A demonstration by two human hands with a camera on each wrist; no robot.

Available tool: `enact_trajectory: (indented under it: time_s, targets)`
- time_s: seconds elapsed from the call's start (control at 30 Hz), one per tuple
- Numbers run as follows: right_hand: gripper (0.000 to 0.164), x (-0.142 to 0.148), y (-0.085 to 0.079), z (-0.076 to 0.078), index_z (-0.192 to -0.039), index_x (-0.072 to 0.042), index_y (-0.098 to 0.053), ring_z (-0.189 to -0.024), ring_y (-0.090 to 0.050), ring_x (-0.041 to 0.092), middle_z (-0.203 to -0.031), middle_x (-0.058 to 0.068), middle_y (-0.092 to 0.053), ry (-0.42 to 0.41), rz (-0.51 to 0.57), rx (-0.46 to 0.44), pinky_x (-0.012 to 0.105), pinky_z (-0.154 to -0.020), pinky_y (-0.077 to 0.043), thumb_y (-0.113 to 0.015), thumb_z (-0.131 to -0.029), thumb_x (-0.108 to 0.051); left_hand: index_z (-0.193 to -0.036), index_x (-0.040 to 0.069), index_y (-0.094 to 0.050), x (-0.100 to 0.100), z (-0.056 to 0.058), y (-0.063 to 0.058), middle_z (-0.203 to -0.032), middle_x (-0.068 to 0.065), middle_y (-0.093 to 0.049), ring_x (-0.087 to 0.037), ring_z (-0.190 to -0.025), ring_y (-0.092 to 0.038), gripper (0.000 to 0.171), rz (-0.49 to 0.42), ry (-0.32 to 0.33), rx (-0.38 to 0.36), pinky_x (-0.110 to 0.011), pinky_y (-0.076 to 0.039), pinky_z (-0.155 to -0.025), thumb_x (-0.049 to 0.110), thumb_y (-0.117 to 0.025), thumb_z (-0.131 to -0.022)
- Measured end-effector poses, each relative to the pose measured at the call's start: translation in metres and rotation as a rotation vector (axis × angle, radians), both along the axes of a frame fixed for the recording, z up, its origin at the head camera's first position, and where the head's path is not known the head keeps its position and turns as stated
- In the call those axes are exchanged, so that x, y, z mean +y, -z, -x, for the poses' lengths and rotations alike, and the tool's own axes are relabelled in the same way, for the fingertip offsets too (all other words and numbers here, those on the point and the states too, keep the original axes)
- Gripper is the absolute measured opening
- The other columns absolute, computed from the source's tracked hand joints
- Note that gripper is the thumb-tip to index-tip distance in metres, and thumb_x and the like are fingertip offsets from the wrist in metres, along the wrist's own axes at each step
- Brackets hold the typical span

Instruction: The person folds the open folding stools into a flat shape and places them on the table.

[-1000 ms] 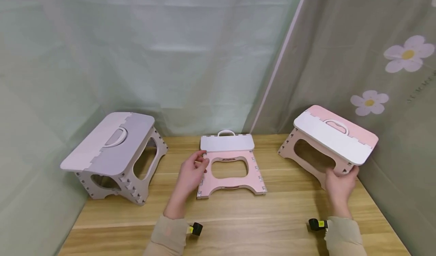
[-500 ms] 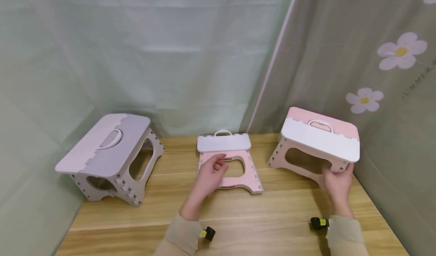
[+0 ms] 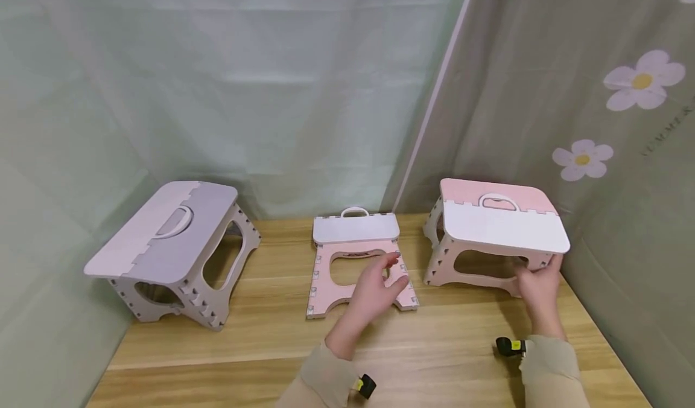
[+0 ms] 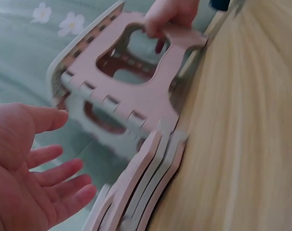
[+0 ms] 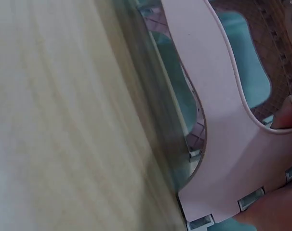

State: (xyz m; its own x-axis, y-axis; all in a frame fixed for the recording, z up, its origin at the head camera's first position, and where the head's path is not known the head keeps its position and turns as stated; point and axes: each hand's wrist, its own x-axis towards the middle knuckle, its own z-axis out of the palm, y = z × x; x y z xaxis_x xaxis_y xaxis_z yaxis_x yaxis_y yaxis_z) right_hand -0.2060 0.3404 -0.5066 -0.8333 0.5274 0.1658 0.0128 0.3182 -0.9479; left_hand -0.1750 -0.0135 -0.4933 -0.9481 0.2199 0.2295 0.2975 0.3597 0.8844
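On the right of the head view stands an unfolded step stool (image 3: 502, 226) with a pink and white top. My right hand (image 3: 539, 287) grips its front leg panel near the right corner; in the right wrist view a fingertip (image 5: 287, 114) hooks through the opening of the pink panel (image 5: 216, 91). A second pink and white stool (image 3: 355, 229) lies folded flat in the middle of the table. Over its right side hovers my left hand (image 3: 374, 288), fingers loosely bent and holding nothing. The left wrist view has that hand (image 4: 35, 168) beside both stools, palm showing.
An unfolded lilac and grey stool (image 3: 181, 233) stands at the left of the wooden table (image 3: 217, 360). Pale curtains (image 3: 304, 94) hang close behind and on both sides, the right one printed with flowers (image 3: 583, 159).
My left hand has moved right from the folded stool's left edge across to its right side. My right hand has turned the unfolded pink stool to face more squarely forward.
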Motion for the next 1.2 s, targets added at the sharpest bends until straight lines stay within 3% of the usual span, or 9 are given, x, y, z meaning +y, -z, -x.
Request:
enact_trajectory:
  time_s: [0.2,0.43,0.53,0.73,0.9,1.07,1.2]
  targets:
    - [0.092,0.002,0.001,0.004,-0.164,-0.031,-0.021,-0.142,-0.036,0.022,-0.162,0.014,-0.036,0.004,0.078,0.019,0.030,-0.116,-0.028,-0.063,-0.091,0.005,-0.148,0.000,-0.057,0.036,0.002,0.007,-0.139,-0.017,-0.065,-0.033,-0.128,-0.061,0.058,0.043,-0.012,0.058,-0.045,-0.052,-0.104,0.020,-0.079,-0.097]
    - [0.094,0.003,0.006,0.007,-0.163,-0.033,-0.022,-0.145,-0.034,0.020,-0.164,0.012,-0.033,-0.033,0.143,0.050,0.032,-0.122,-0.025,-0.065,-0.091,0.008,-0.151,0.006,-0.058,0.064,-0.004,0.020,-0.150,-0.014,-0.061,-0.032,-0.139,-0.056,0.061,0.117,-0.028,-0.016,-0.046,-0.045,-0.114,0.027,-0.080,-0.097]
    - [0.095,0.006,0.007,0.004,-0.163,-0.033,-0.023,-0.146,-0.032,0.020,-0.164,0.011,-0.032,-0.041,0.156,0.044,0.032,-0.122,-0.023,-0.065,-0.091,0.010,-0.150,0.005,-0.059,0.068,-0.009,0.024,-0.149,-0.013,-0.062,-0.030,-0.139,-0.057,0.061,0.168,-0.010,-0.001,-0.044,-0.045,-0.114,0.029,-0.081,-0.098]
    - [0.095,0.014,0.010,-0.001,-0.162,-0.033,-0.022,-0.143,-0.032,0.019,-0.160,0.006,-0.033,-0.068,0.165,0.022,0.031,-0.119,-0.023,-0.062,-0.090,0.014,-0.147,0.001,-0.060,0.074,-0.012,0.027,-0.145,-0.012,-0.064,-0.026,-0.134,-0.060,0.063,0.258,0.038,0.096,-0.037,-0.047,-0.111,0.034,-0.080,-0.098]
    - [0.091,0.013,0.010,0.001,-0.159,-0.031,-0.023,-0.145,-0.033,0.020,-0.158,0.007,-0.034,-0.110,0.173,0.006,0.033,-0.122,-0.024,-0.062,-0.091,0.016,-0.148,0.003,-0.060,0.079,-0.013,0.026,-0.139,-0.009,-0.067,-0.021,-0.125,-0.065,0.064,0.243,0.047,0.091,-0.037,-0.052,-0.104,0.036,-0.082,-0.097]
    - [0.088,0.013,0.010,0.001,-0.159,-0.029,-0.020,-0.144,-0.034,0.020,-0.158,0.009,-0.033,-0.141,0.104,-0.053,0.030,-0.117,-0.030,-0.062,-0.093,0.013,-0.144,0.006,-0.063,0.080,-0.011,0.028,-0.129,-0.005,-0.072,-0.017,-0.111,-0.071,0.059,0.221,0.025,0.074,-0.036,-0.057,-0.095,0.037,-0.083,-0.096]
    - [0.084,0.023,0.012,-0.003,-0.158,-0.026,-0.022,-0.139,-0.037,0.019,-0.154,0.005,-0.035,-0.290,0.031,-0.077,0.018,-0.104,-0.036,-0.065,-0.095,0.009,-0.136,0.008,-0.067,0.080,-0.010,0.028,-0.119,-0.005,-0.076,-0.019,-0.101,-0.073,0.051,0.238,-0.011,0.110,-0.037,-0.059,-0.085,0.036,-0.083,-0.096]
